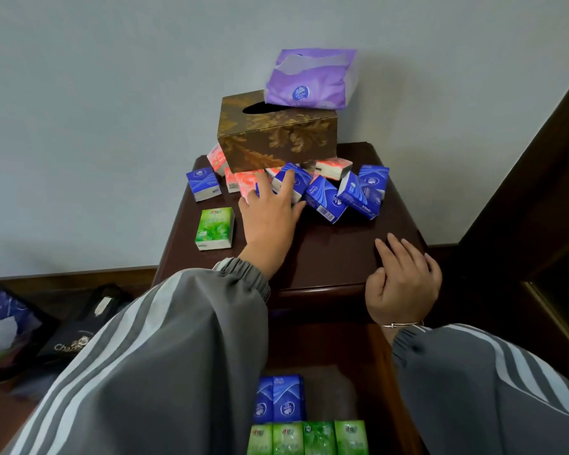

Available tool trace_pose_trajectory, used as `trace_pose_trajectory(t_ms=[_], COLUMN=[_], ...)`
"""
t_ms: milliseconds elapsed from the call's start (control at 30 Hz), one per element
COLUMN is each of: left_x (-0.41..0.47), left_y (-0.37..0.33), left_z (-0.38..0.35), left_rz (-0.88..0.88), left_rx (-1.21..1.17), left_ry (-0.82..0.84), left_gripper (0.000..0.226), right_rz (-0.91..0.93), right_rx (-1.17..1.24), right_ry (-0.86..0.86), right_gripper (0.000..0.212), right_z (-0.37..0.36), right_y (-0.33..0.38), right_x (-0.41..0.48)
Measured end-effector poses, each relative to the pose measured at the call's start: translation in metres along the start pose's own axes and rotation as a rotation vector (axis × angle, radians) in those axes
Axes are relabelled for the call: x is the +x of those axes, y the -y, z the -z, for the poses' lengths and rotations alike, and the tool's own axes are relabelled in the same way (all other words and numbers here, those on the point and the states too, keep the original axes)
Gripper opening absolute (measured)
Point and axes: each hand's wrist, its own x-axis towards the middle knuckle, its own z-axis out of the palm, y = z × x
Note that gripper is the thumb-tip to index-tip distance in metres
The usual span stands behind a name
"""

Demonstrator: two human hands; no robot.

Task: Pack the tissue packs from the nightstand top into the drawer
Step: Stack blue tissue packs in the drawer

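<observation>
A: Your left hand (270,221) is far out over the nightstand (335,251). Its fingers are spread and fairly straight, laid on a blue pack (298,182) at the front of the heap under the tissue box (276,136). The index finger lies along the pack's top, and the others reach onto the pink packs (248,182) just to its left. I don't see you pinching anything.

B: Agreed. That pack sits tilted, propped on its neighbours. Its long axis runs roughly far to near, slanting right. Your thumb is by its near right corner, so I judge that curling the fingers over the far end would grip it lengthwise.

A: Your right hand (404,284) rests on the near right part of the nightstand top, fingers loosely curved, holding nothing. It's well apart from the heap, so the left is plainly the closer one.

B: A blue row (342,195) leans just right of your pack. A lone blue (203,183) stands at the far left, and a green pack (215,228) lies just left of your hand.

A: The drawer (335,389) is open below, nearer to you, between your forearms. The stored blues (280,399) stand in it, with a green row (309,438) nearer. Bare floor shows to the right of the blues, so your load has to come back toward you and down.
</observation>
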Motion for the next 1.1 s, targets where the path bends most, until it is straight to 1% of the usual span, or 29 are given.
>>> trace_pose_trajectory(t_ms=[133,200,267,333,367,433,500,567,633,867,967,1033,1100], left_x=[-0.001,-0.004,-0.01,-0.018,-0.024,-0.039,-0.057,-0.076,-0.092,-0.103,-0.102,-0.103,-0.103], left_y=[0.002,0.002,0.004,0.013,0.023,0.05,0.084,0.112,0.13,0.132,0.132,0.133,0.133], left_z=[0.003,0.011,0.026,0.043,0.05,0.058,0.056,0.048,0.038,0.013,0.013,0.011,0.01], left_rz=[-0.038,-0.056,-0.084,-0.09,-0.068,0.03,0.155,0.272,0.339,0.468,0.504,0.495,0.483], left_rx=[-0.065,-0.121,-0.211,-0.331,-0.388,-0.464,-0.488,-0.483,-0.446,-0.333,-0.318,-0.317,-0.327], left_ry=[-0.009,-0.058,-0.176,-0.341,-0.417,-0.484,-0.484,-0.442,-0.398,-0.228,-0.219,-0.237,-0.271], left_gripper=[0.053,0.052,0.051,0.048,0.048,0.05,0.051,0.052,0.051,0.05,0.05,0.049,0.047], right_rz=[0.013,0.008,0.002,-0.005,-0.009,-0.017,-0.018,-0.009,0.0,-0.025,-0.049,-0.101,-0.07], right_rx=[-0.003,-0.001,0.001,0.005,0.006,0.005,0.006,-0.002,-0.011,-0.021,0.024,0.109,0.216], right_ry=[0.001,0.002,0.01,0.025,0.035,0.057,0.076,0.092,0.114,0.19,0.2,0.162,0.133], right_gripper=[0.048,0.048,0.048,0.047,0.047,0.047,0.047,0.047,0.047,0.049,0.045,0.042,0.04], right_z=[-0.002,-0.002,-0.002,-0.001,0.001,0.004,0.009,0.013,0.016,0.024,0.029,0.032,0.034], right_y=[-0.001,-0.002,-0.001,0.0,0.001,0.003,0.006,0.007,0.009,0.016,0.018,0.025,0.047], right_x=[0.0,0.0,0.0,0.001,0.002,0.002,0.003,0.003,0.004,0.007,0.008,0.006,0.005])
